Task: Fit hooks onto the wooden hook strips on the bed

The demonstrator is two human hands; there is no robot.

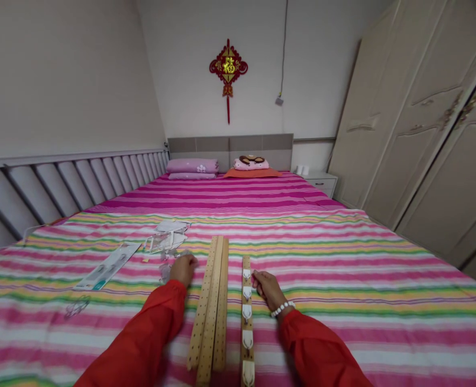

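Striped bed, near end.
- Hook rail: wooden strip with white hooks, lying lengthwise at centre.
- Right hand: fingers loosely bent, tips touching the rail's right edge near its far end, not closed around it.
- Perforated wooden slats: bundled just left of the rail.
- Left hand: curled left of the slats' far end, beside clear plastic packets; possibly pinching one, but I cannot tell.
- Printed card: further left.

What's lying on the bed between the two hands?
In the head view, long wooden slats with holes lie between the left hand and the right hand, plus a wooden hook rail that the right hand touches.
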